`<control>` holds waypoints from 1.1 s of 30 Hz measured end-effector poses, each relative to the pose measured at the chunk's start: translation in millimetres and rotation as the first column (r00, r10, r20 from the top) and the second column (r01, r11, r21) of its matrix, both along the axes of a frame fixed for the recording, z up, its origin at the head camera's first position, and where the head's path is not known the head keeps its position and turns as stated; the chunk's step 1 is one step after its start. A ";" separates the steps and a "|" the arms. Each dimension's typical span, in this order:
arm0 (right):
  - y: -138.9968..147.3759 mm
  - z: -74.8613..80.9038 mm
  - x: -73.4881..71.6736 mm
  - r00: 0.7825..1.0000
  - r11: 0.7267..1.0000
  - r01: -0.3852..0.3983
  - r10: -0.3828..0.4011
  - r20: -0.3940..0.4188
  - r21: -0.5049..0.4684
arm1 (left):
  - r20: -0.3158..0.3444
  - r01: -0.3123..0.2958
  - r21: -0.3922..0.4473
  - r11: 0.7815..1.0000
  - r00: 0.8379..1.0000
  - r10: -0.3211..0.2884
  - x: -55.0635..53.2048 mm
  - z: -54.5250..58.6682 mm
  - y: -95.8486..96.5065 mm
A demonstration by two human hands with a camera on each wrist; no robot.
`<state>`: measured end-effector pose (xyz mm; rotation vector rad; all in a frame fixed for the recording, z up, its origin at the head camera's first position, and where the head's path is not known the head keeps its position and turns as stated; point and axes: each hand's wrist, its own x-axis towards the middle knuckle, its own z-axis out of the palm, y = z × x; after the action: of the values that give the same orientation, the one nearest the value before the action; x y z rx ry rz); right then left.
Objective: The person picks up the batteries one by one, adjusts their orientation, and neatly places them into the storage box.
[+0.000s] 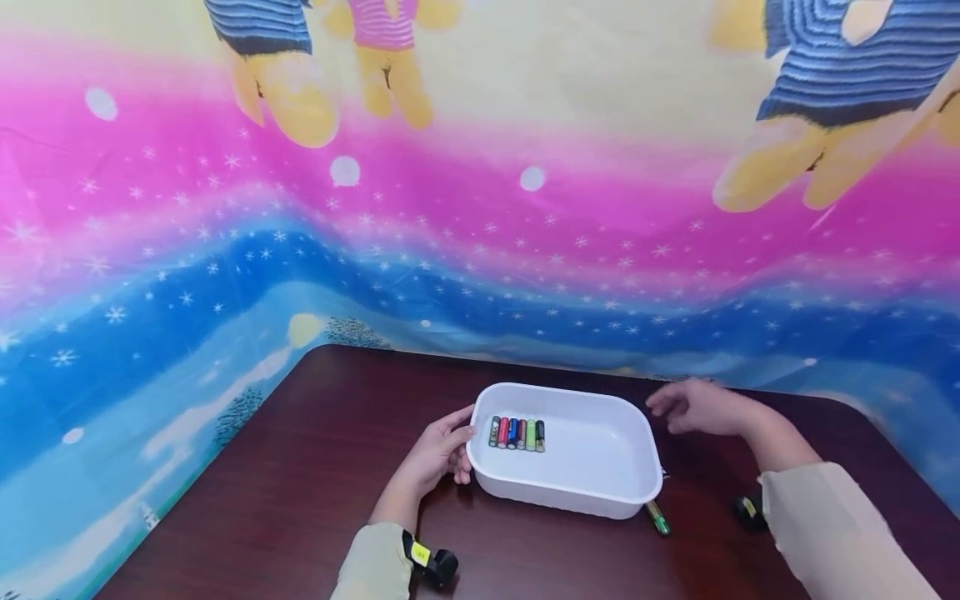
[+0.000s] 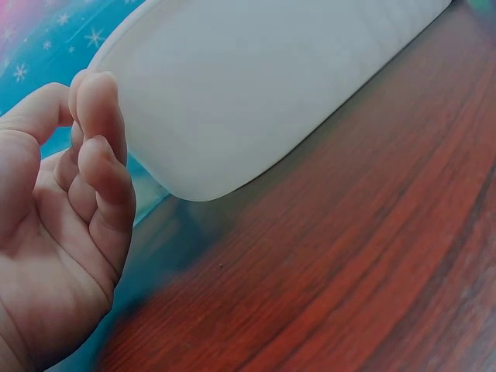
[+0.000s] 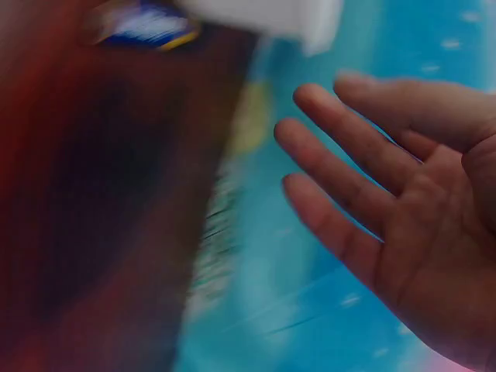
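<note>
A white plastic tray (image 1: 577, 487) sits on the table, its left end held by my left hand (image 1: 438, 450), thumb at the rim and fingers against the outer wall. In the left wrist view the left hand (image 2: 70, 209) is beside the tray's rounded corner (image 2: 209, 101). Several batteries (image 1: 512, 433) in different colours lie side by side in a row inside the tray's left part. Past the tray's right end, my right hand (image 1: 708, 408) hovers with loosely spread fingers and holds nothing. The right wrist view shows that hand (image 3: 387, 194) with palm visible.
A green battery (image 1: 657, 518) lies on the dark wooden table (image 1: 300, 500) by the tray's near right corner. A blurred blue and yellow item (image 3: 151, 27), probably another battery, appears in the right wrist view. A colourful printed cloth (image 1: 450, 250) hangs behind the table.
</note>
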<state>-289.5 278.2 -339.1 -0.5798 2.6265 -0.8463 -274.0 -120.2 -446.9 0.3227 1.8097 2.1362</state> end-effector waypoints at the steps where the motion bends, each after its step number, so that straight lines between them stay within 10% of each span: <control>1: 6.4 -8.5 2.7 1.000 1.000 -0.017 0.017 0.012 -0.002 | 0.001 0.000 -0.002 1.000 1.000 0.000 -0.1 0.0 -0.4; 12: 16.3 -61.2 20.3 1.000 1.000 0.017 -0.017 0.005 0.001 | 0.007 -0.003 0.003 1.000 1.000 0.003 -0.7 -2.2 -1.7; 28: 8.9 -64.9 21.6 0.994 0.989 0.061 -0.049 -0.094 0.134 | 0.005 0.013 0.017 1.000 1.000 -0.013 -0.3 -2.3 2.0; 33: 6.9 -59.3 24.2 0.977 0.926 0.182 -0.132 -0.169 0.332 | 0.005 0.010 0.019 1.000 1.000 -0.010 -0.5 -1.9 1.2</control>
<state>-265.4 285.1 -398.4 -0.3485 2.8913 -0.3745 -274.6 -118.9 -448.9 0.3295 1.7817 2.1470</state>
